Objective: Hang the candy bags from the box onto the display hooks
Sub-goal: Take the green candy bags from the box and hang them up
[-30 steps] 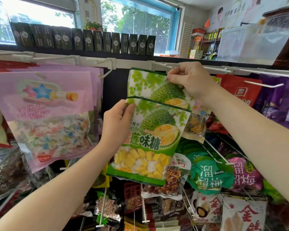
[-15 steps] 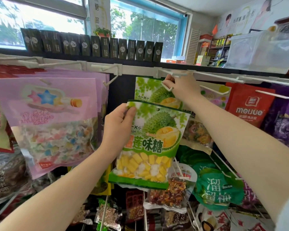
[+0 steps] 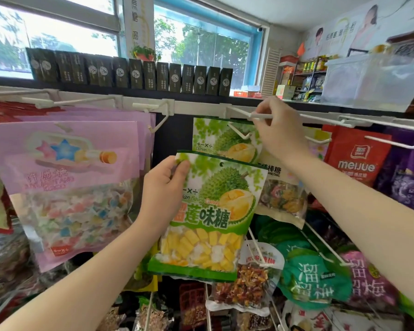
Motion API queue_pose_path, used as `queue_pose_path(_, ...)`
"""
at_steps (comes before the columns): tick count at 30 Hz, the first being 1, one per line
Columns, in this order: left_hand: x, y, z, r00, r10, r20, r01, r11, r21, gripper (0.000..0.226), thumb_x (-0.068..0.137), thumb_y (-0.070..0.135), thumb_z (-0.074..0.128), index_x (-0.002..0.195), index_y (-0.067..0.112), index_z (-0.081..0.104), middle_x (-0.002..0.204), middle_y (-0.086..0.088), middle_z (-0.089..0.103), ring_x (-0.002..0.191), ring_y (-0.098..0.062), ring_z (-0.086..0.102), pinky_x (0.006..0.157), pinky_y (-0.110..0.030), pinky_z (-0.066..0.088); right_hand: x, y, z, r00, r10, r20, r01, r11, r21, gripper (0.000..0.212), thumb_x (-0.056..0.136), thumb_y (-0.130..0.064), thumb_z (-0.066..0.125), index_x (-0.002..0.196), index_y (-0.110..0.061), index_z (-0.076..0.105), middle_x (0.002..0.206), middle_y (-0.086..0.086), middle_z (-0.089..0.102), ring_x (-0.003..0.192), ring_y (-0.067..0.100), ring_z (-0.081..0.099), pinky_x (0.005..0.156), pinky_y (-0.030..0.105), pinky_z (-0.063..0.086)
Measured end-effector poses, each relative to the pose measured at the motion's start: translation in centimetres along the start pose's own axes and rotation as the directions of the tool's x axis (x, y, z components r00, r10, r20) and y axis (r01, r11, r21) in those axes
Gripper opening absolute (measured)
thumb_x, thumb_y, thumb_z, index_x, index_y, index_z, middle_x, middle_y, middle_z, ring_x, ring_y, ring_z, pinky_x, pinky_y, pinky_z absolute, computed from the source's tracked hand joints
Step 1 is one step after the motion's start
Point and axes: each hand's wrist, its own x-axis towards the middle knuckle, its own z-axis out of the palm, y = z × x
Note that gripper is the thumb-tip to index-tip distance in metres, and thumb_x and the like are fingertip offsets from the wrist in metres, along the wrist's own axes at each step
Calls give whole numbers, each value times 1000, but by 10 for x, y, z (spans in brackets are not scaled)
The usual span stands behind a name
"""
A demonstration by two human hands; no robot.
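Note:
A green durian candy bag (image 3: 213, 211) with yellow and white candies is held at its top left corner by my left hand (image 3: 163, 194), in front of the rack and below the rail. Behind and above it, a second durian candy bag (image 3: 215, 137) hangs on a white display hook (image 3: 239, 133), whose upturned tip sticks out in front of the bag. My right hand (image 3: 280, 132) is raised beside that bag, its fingers pinched on the hook's upper white bar. The box is out of view.
Pink star-candy bags (image 3: 65, 168) hang to the left, with a bare hook (image 3: 158, 120) between them and the durian bags. A red meijue bag (image 3: 354, 158) and purple bags hang to the right, green plum bags (image 3: 308, 275) below. Dark boxes (image 3: 134, 72) line the shelf above.
My right hand rose from the rear durian bag's top edge to the hook's upper bar, and that bag now hangs on the hook. My left hand kept hold of the front bag.

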Motion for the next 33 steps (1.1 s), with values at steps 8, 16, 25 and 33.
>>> queue_pose_path(8, 3, 20, 19, 998, 61, -5, -61, 994, -94, 29, 94, 22, 47, 82, -3, 57, 78, -27, 59, 72, -43, 54, 62, -51, 46, -43, -18, -30, 923, -97, 373, 120, 992, -40, 14, 89, -21, 58, 98, -15, 67, 80, -9, 61, 67, -8, 50, 59, 0, 37)
queue_pose_path(16, 1, 29, 22, 997, 15, 78, 5, 967, -255, 18, 89, 39, 51, 87, 22, 53, 87, -17, 64, 80, -36, 63, 69, -57, 53, -40, -29, -42, 940, -46, 337, -4, 989, 145, 6, 82, -18, 67, 77, -21, 68, 70, -12, 63, 65, 3, 58, 64, 19, 46)
queue_pose_path(25, -13, -5, 17, 884, -17, 468, 13, 1000, 11, 56, 67, 34, 76, 107, 39, 37, 96, 25, 59, 81, 18, 57, 68, -2, 44, -29, -29, -38, 967, 24, 254, -90, 963, 252, 11, 83, -18, 66, 73, -23, 66, 68, -11, 61, 60, -3, 57, 58, 10, 45)
queue_pose_path(33, -8, -13, 21, 899, -56, 434, -19, 986, 167, 76, 62, 39, 80, 122, 28, 34, 94, 25, 56, 82, 11, 55, 69, -4, 43, -24, -16, -30, 875, 198, 443, -444, 693, 568, 20, 82, -10, 65, 64, -18, 69, 59, -4, 69, 63, 12, 66, 68, 29, 56)
